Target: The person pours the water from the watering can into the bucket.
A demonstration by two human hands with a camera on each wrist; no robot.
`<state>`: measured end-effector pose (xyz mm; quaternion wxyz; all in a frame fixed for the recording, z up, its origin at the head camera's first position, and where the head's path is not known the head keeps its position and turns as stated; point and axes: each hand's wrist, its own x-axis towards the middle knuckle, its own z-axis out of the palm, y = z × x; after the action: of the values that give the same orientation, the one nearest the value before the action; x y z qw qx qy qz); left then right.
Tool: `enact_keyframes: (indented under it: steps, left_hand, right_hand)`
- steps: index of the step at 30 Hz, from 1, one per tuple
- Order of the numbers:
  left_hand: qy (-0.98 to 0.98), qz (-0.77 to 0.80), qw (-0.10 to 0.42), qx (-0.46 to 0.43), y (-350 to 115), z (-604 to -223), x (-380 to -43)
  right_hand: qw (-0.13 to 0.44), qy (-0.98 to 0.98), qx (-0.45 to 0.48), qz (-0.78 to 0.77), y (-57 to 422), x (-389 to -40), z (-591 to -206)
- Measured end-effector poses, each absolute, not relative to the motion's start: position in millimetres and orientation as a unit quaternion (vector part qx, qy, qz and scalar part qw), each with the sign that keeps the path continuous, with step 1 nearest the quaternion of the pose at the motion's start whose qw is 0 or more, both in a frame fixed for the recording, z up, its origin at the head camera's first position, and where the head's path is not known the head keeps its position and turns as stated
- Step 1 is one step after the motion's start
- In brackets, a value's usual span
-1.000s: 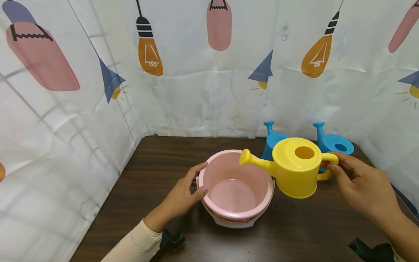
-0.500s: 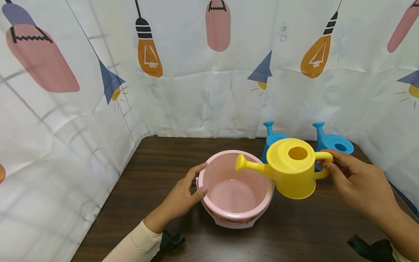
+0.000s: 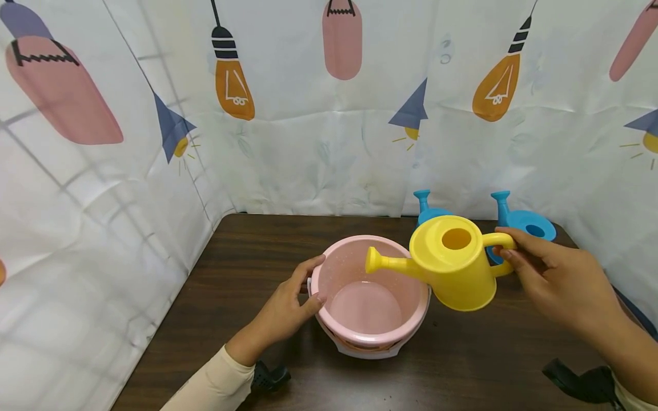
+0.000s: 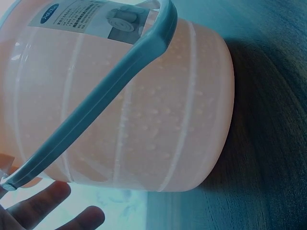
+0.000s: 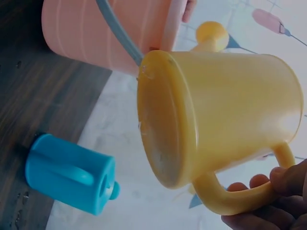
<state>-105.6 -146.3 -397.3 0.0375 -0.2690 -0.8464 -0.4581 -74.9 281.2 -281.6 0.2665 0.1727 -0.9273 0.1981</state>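
Observation:
A yellow toy watering can (image 3: 452,262) is held in the air by my right hand (image 3: 570,285), which grips its handle at the side. The can tilts slightly left, and its spout head (image 3: 375,260) hangs over the opening of a pink bucket (image 3: 370,337). No water stream is visible. At the bucket's left rim my left hand (image 3: 283,311) rests with thumb and index finger spread; in the left wrist view, two extended fingers (image 4: 43,203) lie beside its wall. From the right wrist view, the can's base (image 5: 165,120) and curled fingers on the handle show.
Two blue watering cans stand at the back right: one (image 3: 432,214) is partly hidden behind the yellow can, the other (image 3: 529,222) behind my right hand. The dark wooden table (image 3: 247,251) meets a patterned cloth (image 3: 319,160) at the back and left. Droplets dot the table.
My right hand has shifted a little left with the yellow watering can, bringing the spout farther over the bucket and tipping it slightly lower. My left hand and the bucket stay put.

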Motion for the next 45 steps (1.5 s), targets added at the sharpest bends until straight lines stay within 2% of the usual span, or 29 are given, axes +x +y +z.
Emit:
enact_keyframes:
  steps: [10,25,45]
  left_hand:
    - [-0.847,-0.457,0.039,-0.270,-147,-398,-106]
    - [-0.846,-0.461,0.034,-0.265,-147,-397,-106]
    - [-0.851,-0.452,0.038,-0.265,-147,-398,-106]
  right_hand:
    - [0.301,-0.902,0.246,0.186,277,-81,-272]
    - [0.301,-0.888,0.299,0.177,274,-90,-261]
    - [0.308,-0.881,0.309,0.186,265,-95,-256]
